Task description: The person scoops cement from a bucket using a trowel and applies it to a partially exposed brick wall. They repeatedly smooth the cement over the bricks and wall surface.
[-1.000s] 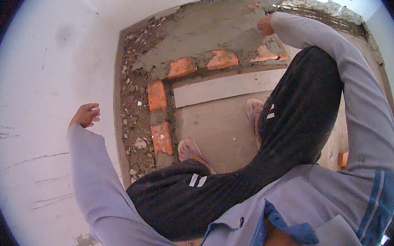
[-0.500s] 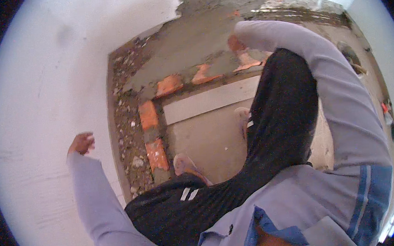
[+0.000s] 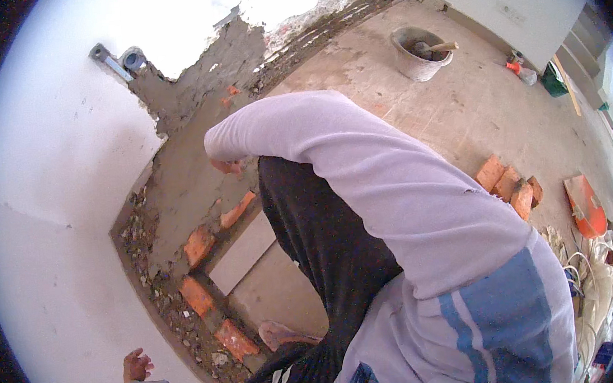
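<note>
The bricks (image 3: 199,245) lie at the left of the floor, bedded in an L; grey mortar (image 3: 184,190) spreads beyond the far leg. The right hand (image 3: 227,167) is low over the mortar, near the far bricks. The sleeve (image 3: 316,126) covers most of it, so finger spread, contact and any held item cannot be determined. The left hand (image 3: 137,365) is in front of the white wall (image 3: 56,211), fingers loosely curled, nothing visible in it.

Handling, as judged: the mortar is heavy, soft and probably damp; it smears under pressure and offers no firm grip. The bricks are rigid, moderately heavy, rough and liable to chip at corners. Grip a loose brick (image 3: 522,200), at the right, across its long sides at mid-length. Avoid pulling bedded bricks; the joints may shift.
</note>
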Motion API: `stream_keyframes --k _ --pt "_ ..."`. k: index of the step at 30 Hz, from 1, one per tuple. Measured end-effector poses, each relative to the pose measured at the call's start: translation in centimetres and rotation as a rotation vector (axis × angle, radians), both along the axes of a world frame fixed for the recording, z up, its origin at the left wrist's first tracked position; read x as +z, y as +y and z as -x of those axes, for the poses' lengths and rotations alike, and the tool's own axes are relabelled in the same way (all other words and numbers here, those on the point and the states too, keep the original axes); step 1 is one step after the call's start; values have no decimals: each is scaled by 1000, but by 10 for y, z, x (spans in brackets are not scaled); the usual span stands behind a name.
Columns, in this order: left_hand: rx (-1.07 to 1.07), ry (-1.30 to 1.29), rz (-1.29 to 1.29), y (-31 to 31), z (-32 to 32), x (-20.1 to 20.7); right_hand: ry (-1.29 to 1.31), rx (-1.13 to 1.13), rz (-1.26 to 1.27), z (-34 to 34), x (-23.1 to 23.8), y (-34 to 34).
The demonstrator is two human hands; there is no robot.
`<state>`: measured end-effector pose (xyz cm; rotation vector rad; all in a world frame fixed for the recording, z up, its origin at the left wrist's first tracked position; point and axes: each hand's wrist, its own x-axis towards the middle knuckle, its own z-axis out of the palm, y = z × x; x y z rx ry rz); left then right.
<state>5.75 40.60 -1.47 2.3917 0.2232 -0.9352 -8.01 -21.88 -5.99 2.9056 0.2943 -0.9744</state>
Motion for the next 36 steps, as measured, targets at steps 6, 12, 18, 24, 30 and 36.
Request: stream_keyframes --k 6,12,18,24,30,36 --pt "-242 -183 77 97 -23 -9 -7 131 127 -22 18 8" --pt "-257 -206 -175 4 25 24 -63 86 129 -25 0 -42" --pt "-52 -172 -150 28 55 34 226 41 109 -54 -31 -4" --pt "49 -103 -102 77 87 35 251 153 164 -68 -41 27" --pt "163 -130 -157 98 118 46 464 312 271 -117 -51 53" --pt "-241 -210 -345 173 107 33 173 176 -25 -89 -26 83"
